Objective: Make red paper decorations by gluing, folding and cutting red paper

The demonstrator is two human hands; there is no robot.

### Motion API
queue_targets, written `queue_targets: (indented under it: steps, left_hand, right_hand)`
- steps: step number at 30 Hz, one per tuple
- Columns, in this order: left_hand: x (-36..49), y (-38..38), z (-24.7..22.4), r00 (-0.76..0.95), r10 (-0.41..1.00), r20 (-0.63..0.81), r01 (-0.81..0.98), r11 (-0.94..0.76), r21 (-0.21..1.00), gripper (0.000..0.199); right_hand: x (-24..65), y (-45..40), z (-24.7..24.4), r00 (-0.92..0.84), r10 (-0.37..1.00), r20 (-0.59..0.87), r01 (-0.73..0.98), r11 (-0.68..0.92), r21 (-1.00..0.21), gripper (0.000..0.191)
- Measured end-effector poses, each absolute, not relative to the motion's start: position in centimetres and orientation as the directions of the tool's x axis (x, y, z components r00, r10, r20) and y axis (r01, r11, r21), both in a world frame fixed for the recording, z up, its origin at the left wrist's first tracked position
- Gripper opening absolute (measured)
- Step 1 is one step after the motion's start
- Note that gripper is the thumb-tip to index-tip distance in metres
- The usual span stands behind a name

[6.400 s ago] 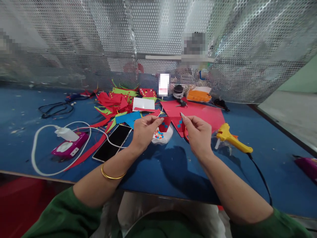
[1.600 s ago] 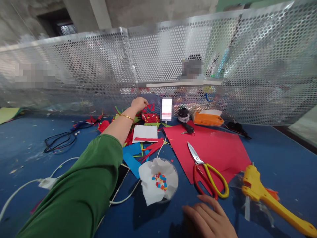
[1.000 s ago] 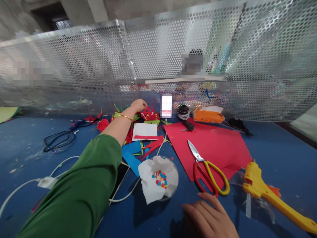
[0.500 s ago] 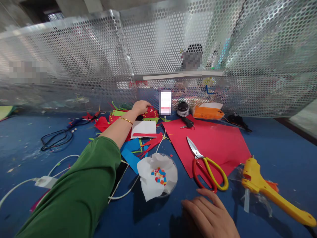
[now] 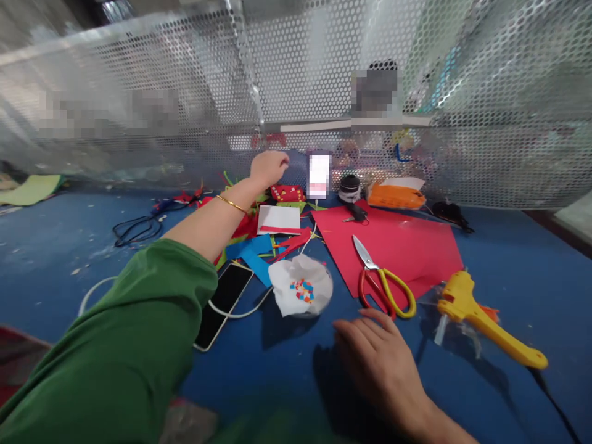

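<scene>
While my left hand point(image 5: 269, 168) reaches out over the far side of the worktop point(image 5: 259, 370), its fingers curled inward, my right hand point(image 5: 382, 354) is near me, palm down, fingers loosely bent and with nothing in it. The two are well apart; whether the left one pinches anything I cannot tell. Just below that left hand lies a red paper piece point(image 5: 287, 193) dotted with small pale squares. Near my right fingertips are the scissors point(image 5: 369, 264), red and yellow handles spread, lying partly on a red sheet point(image 5: 407, 240). Between my arms sits a clear bowl point(image 5: 329, 287) lined with white paper point(image 5: 284, 280), which holds tiny coloured bits point(image 5: 303, 290). Left of it are blue strips point(image 5: 256, 262) and a dark phone point(image 5: 226, 299) crossed by a white cable point(image 5: 243, 316). Off to the right, I have a yellow glue gun point(image 5: 485, 317); keys point(image 5: 357, 213) lie at the red sheet's far end, near a dark spool point(image 5: 349, 188) and an orange packet point(image 5: 396, 195). Perforated metal point(image 5: 185, 111) stands behind everything.
</scene>
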State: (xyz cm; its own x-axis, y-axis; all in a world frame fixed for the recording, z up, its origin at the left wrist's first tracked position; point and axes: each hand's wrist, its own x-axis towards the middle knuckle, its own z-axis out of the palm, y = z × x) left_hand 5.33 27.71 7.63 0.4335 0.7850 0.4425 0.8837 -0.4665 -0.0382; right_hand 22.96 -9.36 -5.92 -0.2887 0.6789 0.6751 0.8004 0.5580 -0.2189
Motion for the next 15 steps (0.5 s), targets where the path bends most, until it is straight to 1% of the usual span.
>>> queue_targets:
  steps: [2, 5, 7, 9, 13, 15]
  left_hand:
    - [5.2, 25.4, 9.1, 0.413, 0.780, 0.471, 0.882, -0.470, 0.006, 0.029]
    - [4.8, 21.4, 10.6, 0.392, 0.776, 0.494, 0.811, -0.545, 0.212, 0.025]
    - [4.4, 18.6, 10.9, 0.369, 0.788, 0.493, 0.769, -0.557, 0.314, 0.026]
    - [4.0, 15.9, 10.8, 0.338, 0.809, 0.480, 0.759, -0.536, 0.369, 0.027]
    - [3.1, 10.7, 9.8, 0.289, 0.837, 0.464, 0.748, -0.500, 0.437, 0.030]
    - [2.8, 8.2, 9.2, 0.254, 0.845, 0.472, 0.720, -0.491, 0.491, 0.038]
  right_hand:
    - [23.1, -9.4, -5.9, -0.295, 0.678, 0.673, 0.802, 0.558, -0.211, 0.016]
    - [23.3, -9.3, -6.0, -0.300, 0.664, 0.685, 0.804, 0.563, -0.194, 0.014]
    - [23.4, -9.3, -6.0, -0.297, 0.660, 0.690, 0.805, 0.561, -0.190, 0.014]
    - [23.6, -9.3, -6.0, -0.295, 0.664, 0.687, 0.810, 0.556, -0.189, 0.015]
    - [23.8, -9.3, -6.0, -0.287, 0.674, 0.681, 0.824, 0.536, -0.184, 0.017]
    - [23.8, -9.3, -6.0, -0.282, 0.671, 0.686, 0.828, 0.531, -0.179, 0.017]
